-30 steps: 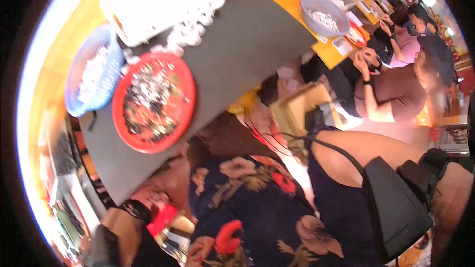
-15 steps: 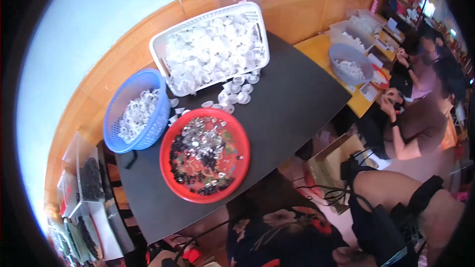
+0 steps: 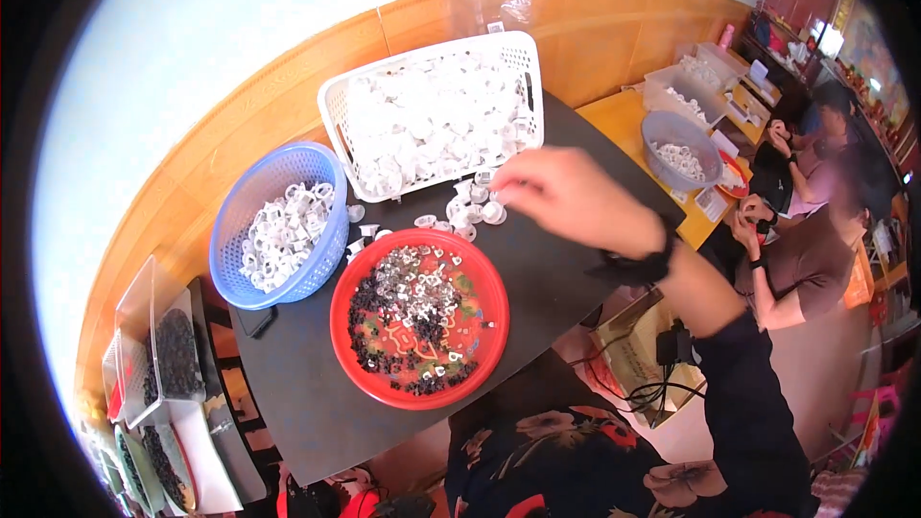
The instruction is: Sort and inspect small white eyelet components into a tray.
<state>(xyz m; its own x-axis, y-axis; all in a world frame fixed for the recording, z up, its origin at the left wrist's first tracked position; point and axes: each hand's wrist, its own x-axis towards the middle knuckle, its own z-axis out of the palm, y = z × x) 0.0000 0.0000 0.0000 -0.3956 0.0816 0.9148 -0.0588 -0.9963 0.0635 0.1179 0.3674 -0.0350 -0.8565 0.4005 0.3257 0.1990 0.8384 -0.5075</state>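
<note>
My right hand (image 3: 566, 197) reaches over the dark table from the right, a black band at its wrist. Its thumb and fingers are pinched together at the edge of a loose cluster of small white plastic pieces (image 3: 465, 216), with one piece right at the fingertips. Just left of the hand stands a white perforated basket (image 3: 332, 115) heaped with similar white pieces. Nearer to me, a round red tray (image 3: 499, 302) holds small clear or silvery bits and many tiny black parts. My left hand does not show.
A blue perforated basket (image 3: 225, 264) of white pieces sits at the table's left. Bins with black parts (image 3: 173, 355) stand beyond that edge. A carton (image 3: 638, 350) with cables lies below right. Two people work at a yellow table (image 3: 600, 115) on the right.
My right arm has swung in from the lower right, bringing the hand to the loose white pieces. The table and its containers appear shifted slightly right and down in the picture.
</note>
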